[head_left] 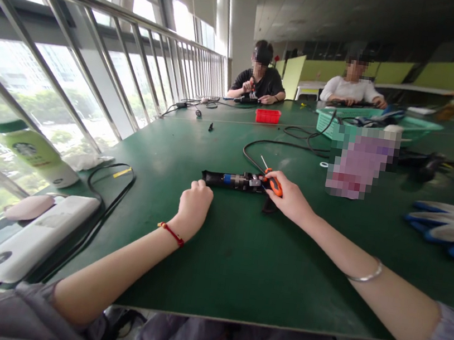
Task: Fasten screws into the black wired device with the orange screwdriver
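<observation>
A long black tool point(218, 179) lies crosswise on the green table, its casing apparently open at the middle and right, where a blue band and metal parts show. My left hand point(195, 205) is closed at the tool's left end; its fingertips are hidden, so I cannot tell what they grip. In my right hand point(288, 197) is a screwdriver point(276, 186) with an orange and black handle. Its thin shaft points up and to the left, away from the tool. My right fingers are over the tool's right end, close to the metal parts.
A red bin point(267, 116) and green basket point(326, 123) stand farther back. Gloves point(451, 227) lie right. On the left are a green-capped bottle point(38, 157), a white device point(37, 239) and cables. Two people sit across the table, and a metal railing point(106, 9) runs along the left.
</observation>
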The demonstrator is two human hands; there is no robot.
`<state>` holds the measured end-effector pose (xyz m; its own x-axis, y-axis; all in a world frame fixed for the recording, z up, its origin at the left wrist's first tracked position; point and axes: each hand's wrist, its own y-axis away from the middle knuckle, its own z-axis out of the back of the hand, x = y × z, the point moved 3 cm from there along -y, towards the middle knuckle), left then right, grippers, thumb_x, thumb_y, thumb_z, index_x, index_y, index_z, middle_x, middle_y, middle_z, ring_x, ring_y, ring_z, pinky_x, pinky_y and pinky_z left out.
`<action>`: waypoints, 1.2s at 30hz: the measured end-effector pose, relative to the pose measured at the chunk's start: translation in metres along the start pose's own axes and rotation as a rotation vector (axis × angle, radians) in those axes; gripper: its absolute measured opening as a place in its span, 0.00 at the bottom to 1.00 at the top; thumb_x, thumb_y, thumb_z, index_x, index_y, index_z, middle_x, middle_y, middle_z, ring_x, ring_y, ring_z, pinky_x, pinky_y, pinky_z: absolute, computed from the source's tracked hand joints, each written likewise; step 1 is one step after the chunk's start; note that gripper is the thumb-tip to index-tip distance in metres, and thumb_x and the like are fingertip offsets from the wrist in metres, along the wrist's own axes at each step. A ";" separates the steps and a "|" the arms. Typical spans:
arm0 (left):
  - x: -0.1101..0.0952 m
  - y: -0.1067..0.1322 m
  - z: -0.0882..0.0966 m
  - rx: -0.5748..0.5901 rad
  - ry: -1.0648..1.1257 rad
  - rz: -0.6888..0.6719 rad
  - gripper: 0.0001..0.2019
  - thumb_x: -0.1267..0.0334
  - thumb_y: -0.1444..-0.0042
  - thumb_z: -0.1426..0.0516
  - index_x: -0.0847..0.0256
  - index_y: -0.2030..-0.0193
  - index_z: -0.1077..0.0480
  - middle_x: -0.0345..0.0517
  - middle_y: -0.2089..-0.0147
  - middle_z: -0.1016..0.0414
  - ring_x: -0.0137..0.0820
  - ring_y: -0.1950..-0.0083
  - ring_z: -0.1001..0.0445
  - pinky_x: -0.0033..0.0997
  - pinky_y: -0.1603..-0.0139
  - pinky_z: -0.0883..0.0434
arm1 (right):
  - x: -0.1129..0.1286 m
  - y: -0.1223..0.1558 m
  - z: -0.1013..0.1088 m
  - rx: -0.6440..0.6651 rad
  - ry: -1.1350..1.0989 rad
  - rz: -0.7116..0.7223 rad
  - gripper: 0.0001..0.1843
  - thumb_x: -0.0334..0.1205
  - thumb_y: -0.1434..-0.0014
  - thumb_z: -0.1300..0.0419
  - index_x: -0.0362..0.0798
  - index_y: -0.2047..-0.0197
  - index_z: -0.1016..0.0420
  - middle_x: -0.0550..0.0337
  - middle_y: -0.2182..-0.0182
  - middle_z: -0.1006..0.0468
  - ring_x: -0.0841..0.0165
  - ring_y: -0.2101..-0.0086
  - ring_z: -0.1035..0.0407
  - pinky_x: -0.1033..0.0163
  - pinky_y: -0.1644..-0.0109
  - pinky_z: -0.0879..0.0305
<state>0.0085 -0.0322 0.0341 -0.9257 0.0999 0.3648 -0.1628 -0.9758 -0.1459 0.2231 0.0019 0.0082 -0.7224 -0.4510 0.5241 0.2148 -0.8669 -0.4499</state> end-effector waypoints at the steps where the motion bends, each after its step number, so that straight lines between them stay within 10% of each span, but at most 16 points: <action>1: -0.006 0.001 0.001 -0.023 0.009 -0.046 0.16 0.83 0.45 0.55 0.71 0.59 0.27 0.59 0.57 0.30 0.39 0.55 0.29 0.31 0.66 0.26 | 0.001 -0.001 0.001 -0.006 0.002 0.005 0.13 0.36 0.48 0.44 0.50 0.57 0.35 0.56 0.61 0.26 0.63 0.65 0.30 0.58 0.59 0.36; 8: -0.020 -0.005 -0.005 -0.125 0.081 -0.295 0.09 0.75 0.41 0.51 0.68 0.61 0.30 0.54 0.57 0.31 0.37 0.55 0.30 0.30 0.64 0.27 | 0.011 -0.002 -0.002 -0.034 -0.001 0.029 0.13 0.37 0.53 0.39 0.51 0.63 0.37 0.58 0.60 0.28 0.62 0.62 0.30 0.56 0.56 0.35; 23: -0.007 -0.032 -0.002 -0.493 0.687 -0.315 0.10 0.63 0.36 0.52 0.60 0.61 0.31 0.43 0.61 0.28 0.28 0.60 0.29 0.25 0.62 0.34 | 0.031 0.004 -0.020 -0.121 -0.103 0.013 0.15 0.33 0.51 0.42 0.50 0.60 0.40 0.55 0.59 0.30 0.63 0.58 0.32 0.56 0.51 0.36; 36: -0.015 -0.034 -0.005 -0.426 0.391 -0.319 0.12 0.64 0.34 0.56 0.62 0.59 0.33 0.45 0.60 0.30 0.30 0.59 0.32 0.25 0.64 0.34 | 0.031 0.008 -0.019 -0.025 -0.085 0.037 0.15 0.34 0.49 0.44 0.50 0.56 0.39 0.53 0.56 0.31 0.61 0.57 0.31 0.54 0.51 0.35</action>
<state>0.0260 0.0003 0.0293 -0.8524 0.5130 0.1015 -0.4964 -0.7325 -0.4659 0.1900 -0.0150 0.0076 -0.6555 -0.4999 0.5661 0.2233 -0.8444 -0.4870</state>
